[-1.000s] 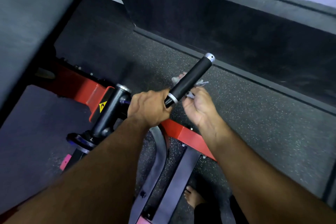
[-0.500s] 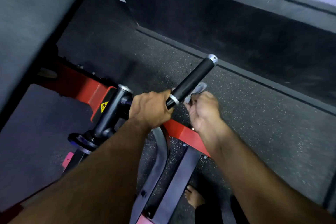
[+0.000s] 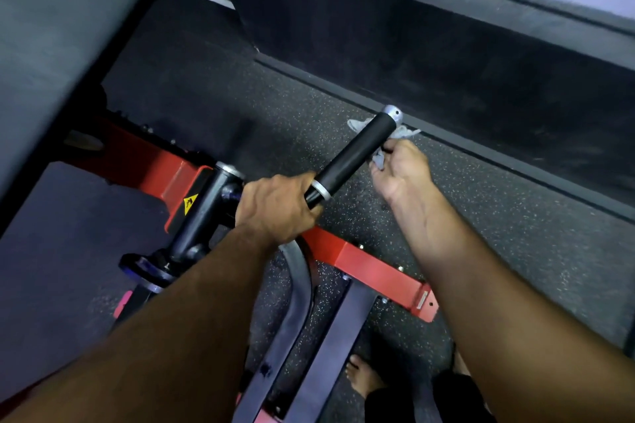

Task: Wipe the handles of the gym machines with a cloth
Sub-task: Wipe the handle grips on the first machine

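Note:
A black rubber handle (image 3: 354, 156) with a silver end cap juts up and to the right from the red machine frame (image 3: 364, 264). My left hand (image 3: 275, 206) grips the bar just below the handle's silver ring. My right hand (image 3: 400, 166) holds a grey cloth (image 3: 379, 156) against the underside of the handle near its tip. Bits of the cloth stick out on both sides of the handle; most of it is hidden behind the handle and my fingers.
A grey padded seat (image 3: 58, 31) fills the upper left. A raised black platform edge (image 3: 446, 79) runs diagonally behind the handle. Speckled rubber floor lies below. A black pivot post (image 3: 202, 213) and curved grey bar (image 3: 295, 288) sit under my left arm. A bare foot (image 3: 360, 376) shows at the bottom.
My right hand has slid the cloth up along the handle, from near the silver ring to near the capped tip. My left hand has kept its grip.

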### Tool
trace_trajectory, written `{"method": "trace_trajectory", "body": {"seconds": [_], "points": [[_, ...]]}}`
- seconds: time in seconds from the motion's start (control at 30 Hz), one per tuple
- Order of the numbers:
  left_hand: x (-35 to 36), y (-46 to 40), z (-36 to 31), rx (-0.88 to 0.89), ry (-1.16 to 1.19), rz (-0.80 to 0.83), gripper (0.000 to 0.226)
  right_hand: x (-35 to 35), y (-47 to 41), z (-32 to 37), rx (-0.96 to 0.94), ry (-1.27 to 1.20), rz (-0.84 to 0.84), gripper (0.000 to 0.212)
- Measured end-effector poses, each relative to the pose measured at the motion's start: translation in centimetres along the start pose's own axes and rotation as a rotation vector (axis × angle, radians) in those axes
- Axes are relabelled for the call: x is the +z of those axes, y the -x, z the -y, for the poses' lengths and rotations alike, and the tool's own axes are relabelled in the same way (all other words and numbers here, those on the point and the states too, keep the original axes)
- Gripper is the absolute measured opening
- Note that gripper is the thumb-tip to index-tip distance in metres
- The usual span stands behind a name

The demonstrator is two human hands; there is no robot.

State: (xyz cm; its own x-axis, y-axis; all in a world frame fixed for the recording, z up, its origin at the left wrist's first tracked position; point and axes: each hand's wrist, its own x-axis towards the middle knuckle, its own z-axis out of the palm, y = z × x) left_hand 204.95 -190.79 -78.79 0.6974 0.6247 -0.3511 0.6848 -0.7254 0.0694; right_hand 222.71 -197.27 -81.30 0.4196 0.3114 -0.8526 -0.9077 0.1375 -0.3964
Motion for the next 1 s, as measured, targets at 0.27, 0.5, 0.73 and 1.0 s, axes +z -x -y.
{"method": "trace_trajectory", "body": {"seconds": [0.27, 0.5, 0.73, 1.0], "points": [[0.0, 0.0, 0.0, -0.023, -0.010, 0.006, 0.027, 0.4, 0.6, 0.2, -0.114, -0.031, -0.043, 0.018], [-0.8, 0.3, -0.4, -0.051, -0.018, 0.020, 0.027, -3.4, 5.0, -0.6, -0.198, 0.092, -0.074, 0.013], [-1.3, 2.8, -2.2, -0.145, 0.140, -0.018, 0.046, -7.6, 13.2, -3.7, -0.135, 0.357, 0.267, 0.016], [1.5, 23.7, -8.2, -0.424, 0.643, -0.524, 0.059, -11.0, 19.5, -7.7, -0.257, 0.662, 0.483, 0.022]]}}
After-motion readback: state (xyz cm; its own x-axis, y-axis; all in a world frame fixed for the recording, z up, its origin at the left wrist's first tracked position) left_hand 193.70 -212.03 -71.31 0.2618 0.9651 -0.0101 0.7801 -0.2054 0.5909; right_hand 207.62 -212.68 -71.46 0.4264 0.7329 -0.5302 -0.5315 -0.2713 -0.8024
